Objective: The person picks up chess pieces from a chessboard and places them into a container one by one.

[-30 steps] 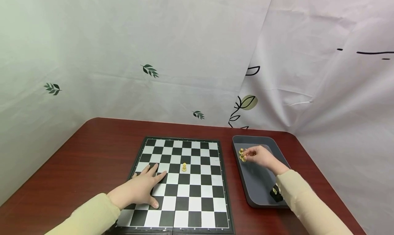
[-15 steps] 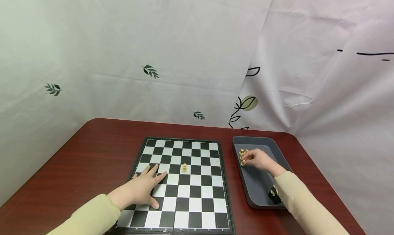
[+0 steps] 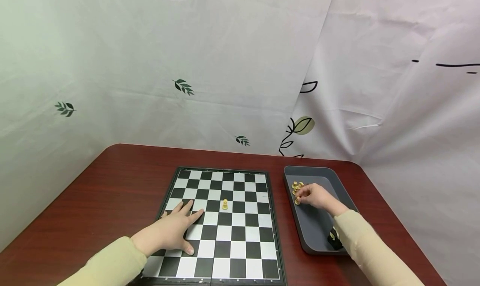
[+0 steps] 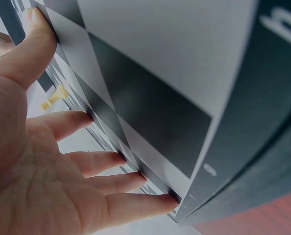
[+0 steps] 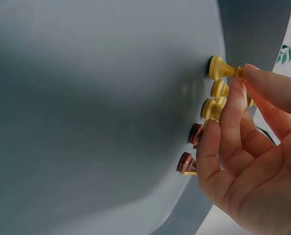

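Note:
My left hand (image 3: 168,232) lies with spread fingers over the left side of a black-and-white chessboard (image 3: 237,248); in the left wrist view its fingertips touch the squares. On a white square near the board's middle stands a yellow pawn (image 3: 225,204). Over the grey tray (image 3: 311,240), my right hand (image 3: 318,196) pinches a yellow chess piece (image 5: 221,68) by its top between thumb and fingertip. That top is hidden. The piece stands upright, its base at or just above the tray floor. Other yellow pieces (image 5: 219,88) and brown pieces (image 5: 186,163) stand beside the curled fingers, partly covered.
The board and tray rest side by side on a dark red table (image 3: 123,186). A patterned white cloth (image 3: 232,69) hangs behind it. At the right sleeve's underside shows a small black object (image 3: 334,239), partly hidden; what it is I cannot tell.
My right hand has shifted slightly toward the near side of the tray, uncovering more of the yellow pieces. The left hand and the pawn on the board have stayed put.

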A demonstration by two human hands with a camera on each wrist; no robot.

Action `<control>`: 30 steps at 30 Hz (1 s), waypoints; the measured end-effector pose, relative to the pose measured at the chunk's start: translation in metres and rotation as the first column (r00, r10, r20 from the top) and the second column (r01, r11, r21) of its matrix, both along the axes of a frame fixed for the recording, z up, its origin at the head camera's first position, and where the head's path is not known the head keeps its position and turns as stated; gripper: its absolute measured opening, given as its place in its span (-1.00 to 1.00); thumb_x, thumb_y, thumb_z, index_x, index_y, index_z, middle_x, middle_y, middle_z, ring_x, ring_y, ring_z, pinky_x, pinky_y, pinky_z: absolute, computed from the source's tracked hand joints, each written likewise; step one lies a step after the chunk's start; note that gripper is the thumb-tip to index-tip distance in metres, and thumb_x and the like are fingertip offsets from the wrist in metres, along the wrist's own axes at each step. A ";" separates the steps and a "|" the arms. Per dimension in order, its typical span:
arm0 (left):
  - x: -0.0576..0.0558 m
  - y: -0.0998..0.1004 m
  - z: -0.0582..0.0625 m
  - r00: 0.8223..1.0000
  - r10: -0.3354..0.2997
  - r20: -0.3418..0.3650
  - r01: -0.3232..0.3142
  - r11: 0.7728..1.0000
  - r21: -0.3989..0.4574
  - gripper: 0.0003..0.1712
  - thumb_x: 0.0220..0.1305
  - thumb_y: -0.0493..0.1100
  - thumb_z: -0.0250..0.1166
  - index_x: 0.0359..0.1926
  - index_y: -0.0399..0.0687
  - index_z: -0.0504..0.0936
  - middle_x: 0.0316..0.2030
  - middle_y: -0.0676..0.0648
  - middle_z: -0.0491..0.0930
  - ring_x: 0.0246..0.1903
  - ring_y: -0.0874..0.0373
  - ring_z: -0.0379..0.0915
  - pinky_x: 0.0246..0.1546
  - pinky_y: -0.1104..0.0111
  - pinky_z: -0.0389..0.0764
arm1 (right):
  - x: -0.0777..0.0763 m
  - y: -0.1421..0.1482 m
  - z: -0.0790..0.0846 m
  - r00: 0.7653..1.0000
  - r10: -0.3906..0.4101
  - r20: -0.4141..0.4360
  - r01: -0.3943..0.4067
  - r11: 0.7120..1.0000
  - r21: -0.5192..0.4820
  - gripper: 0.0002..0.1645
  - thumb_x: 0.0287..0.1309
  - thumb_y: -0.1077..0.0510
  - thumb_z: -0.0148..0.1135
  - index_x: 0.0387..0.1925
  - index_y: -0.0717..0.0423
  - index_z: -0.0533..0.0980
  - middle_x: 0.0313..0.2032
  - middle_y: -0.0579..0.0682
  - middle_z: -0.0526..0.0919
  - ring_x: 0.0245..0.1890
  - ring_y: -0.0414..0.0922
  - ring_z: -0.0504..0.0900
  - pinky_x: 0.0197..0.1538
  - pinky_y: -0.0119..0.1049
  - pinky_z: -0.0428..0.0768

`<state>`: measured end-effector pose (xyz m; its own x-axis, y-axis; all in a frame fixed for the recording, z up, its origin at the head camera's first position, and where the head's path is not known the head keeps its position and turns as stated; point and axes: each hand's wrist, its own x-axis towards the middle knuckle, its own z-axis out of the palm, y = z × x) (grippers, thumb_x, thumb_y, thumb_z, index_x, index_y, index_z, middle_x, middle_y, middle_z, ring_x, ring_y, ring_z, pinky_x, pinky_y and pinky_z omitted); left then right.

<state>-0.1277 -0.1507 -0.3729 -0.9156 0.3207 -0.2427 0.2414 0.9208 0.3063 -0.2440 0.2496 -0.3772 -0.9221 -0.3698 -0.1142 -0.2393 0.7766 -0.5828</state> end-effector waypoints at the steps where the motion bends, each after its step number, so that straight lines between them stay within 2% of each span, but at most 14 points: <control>1: 0.000 0.000 0.000 1.000 0.000 0.001 0.000 1.000 0.002 0.21 -0.44 0.17 0.56 0.35 -0.10 0.32 0.36 -0.44 0.08 0.32 -0.50 -0.05 0.02 -0.44 0.14 | 0.000 0.000 0.000 1.000 -0.005 0.001 0.005 1.000 0.003 -0.88 0.09 0.34 0.24 -0.32 0.30 0.65 -0.38 0.07 0.69 -0.47 -0.21 0.44 -0.41 -0.32 0.42; 14: 0.000 0.000 -0.001 1.000 0.011 0.012 -0.011 1.000 0.005 0.22 -0.45 0.18 0.55 0.35 -0.09 0.32 0.36 -0.44 0.08 0.32 -0.50 -0.06 0.03 -0.44 0.13 | 0.001 0.001 0.002 0.999 -0.025 0.039 0.025 1.000 0.002 -0.81 0.08 0.29 0.28 -0.24 0.30 0.64 -0.38 0.05 0.67 -0.45 -0.21 0.45 -0.40 -0.32 0.43; 19: 0.001 0.000 -0.001 1.000 0.010 0.010 -0.010 1.000 0.004 0.22 -0.45 0.18 0.56 0.35 -0.09 0.32 0.36 -0.44 0.08 0.32 -0.50 -0.05 0.03 -0.44 0.14 | 0.000 0.003 0.002 0.999 -0.026 0.035 0.027 0.999 -0.034 -0.77 0.07 0.28 0.29 -0.21 0.32 0.64 -0.39 0.04 0.69 -0.42 -0.22 0.54 -0.37 -0.32 0.50; 25: 0.001 -0.001 0.000 1.000 0.005 0.007 -0.005 1.000 0.004 0.22 -0.44 0.17 0.56 0.35 -0.10 0.32 0.36 -0.44 0.09 0.31 -0.50 -0.05 0.02 -0.45 0.14 | 0.000 0.007 0.008 0.999 -0.030 0.028 0.032 0.998 -0.063 -0.72 0.11 0.22 0.27 -0.18 0.36 0.62 -0.43 0.04 0.66 -0.42 -0.18 0.57 -0.35 -0.29 0.52; 30: 0.001 -0.001 0.000 1.000 0.005 0.006 -0.005 1.000 0.009 0.21 -0.43 0.16 0.56 0.35 -0.10 0.32 0.36 -0.44 0.09 0.31 -0.51 -0.05 0.02 -0.45 0.14 | 0.000 0.004 0.018 0.999 -0.038 0.026 0.040 0.995 -0.096 -0.70 0.17 0.22 0.23 -0.13 0.38 0.60 -0.36 0.16 0.67 -0.36 -0.04 0.62 -0.29 -0.23 0.57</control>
